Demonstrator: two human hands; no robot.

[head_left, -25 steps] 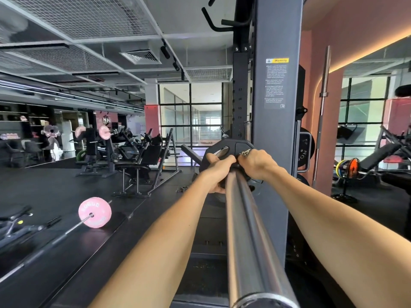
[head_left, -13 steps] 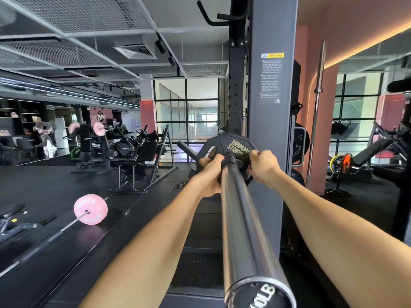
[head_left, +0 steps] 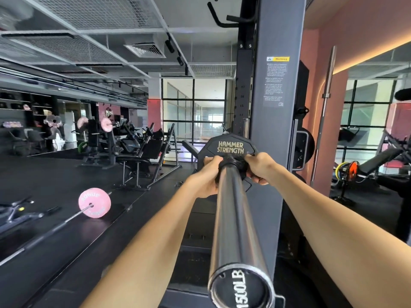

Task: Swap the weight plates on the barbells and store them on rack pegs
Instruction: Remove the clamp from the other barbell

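A steel barbell sleeve [head_left: 235, 223] runs from the bottom of the view straight away from me, its end cap marked 1500LB. At its far end sits a black Hammer Strength plate [head_left: 230, 146], with a black collar [head_left: 232, 166] against it. My left hand [head_left: 208, 176] grips the collar and plate hub from the left. My right hand [head_left: 259, 167] grips the same spot from the right, fingers curled round it. A second barbell with a pink plate [head_left: 94, 202] lies on the floor at left.
A grey rack upright [head_left: 278, 107] stands just right of the sleeve, with another black plate [head_left: 305, 150] stored behind it. A bare bar [head_left: 323, 112] leans upright at right. Benches and machines [head_left: 142, 156] fill the middle left; coloured plates [head_left: 348, 171] sit on a stand at right.
The view has dropped, so the sleeve's end cap now shows. The plate face with its lettering has come into full sight. Both hands stay at the collar, spread slightly wider.
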